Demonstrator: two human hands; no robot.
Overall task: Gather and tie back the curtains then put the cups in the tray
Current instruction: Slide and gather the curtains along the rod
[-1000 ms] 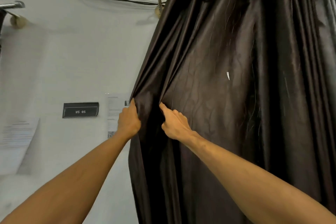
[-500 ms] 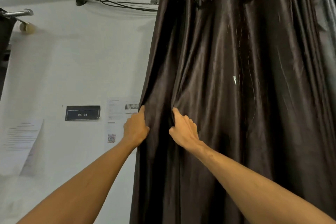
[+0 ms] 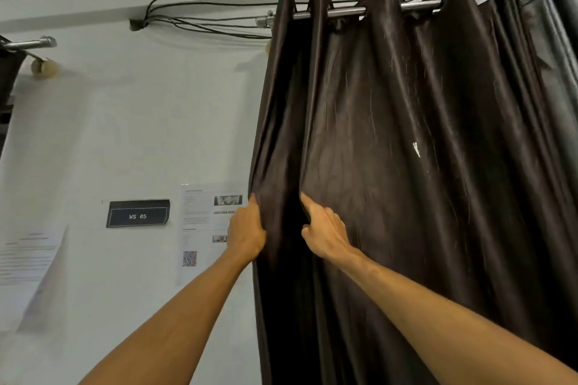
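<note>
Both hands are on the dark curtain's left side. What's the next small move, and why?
Probably slide both hands right, bunching the folds along the rod. The left hand grips the edge of the curtain, the right hand pinches the next fold, and it hangs spread out, untied.

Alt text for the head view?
A left hand and right hand grip adjacent edge folds of a dark brown satin curtain hung on a silver metal rod. A black "WS 05" sign is on the white wall.

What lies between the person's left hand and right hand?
In the head view, a deep fold of the dark brown glossy fabric curtain fills the gap between the left hand and the right hand.
</note>
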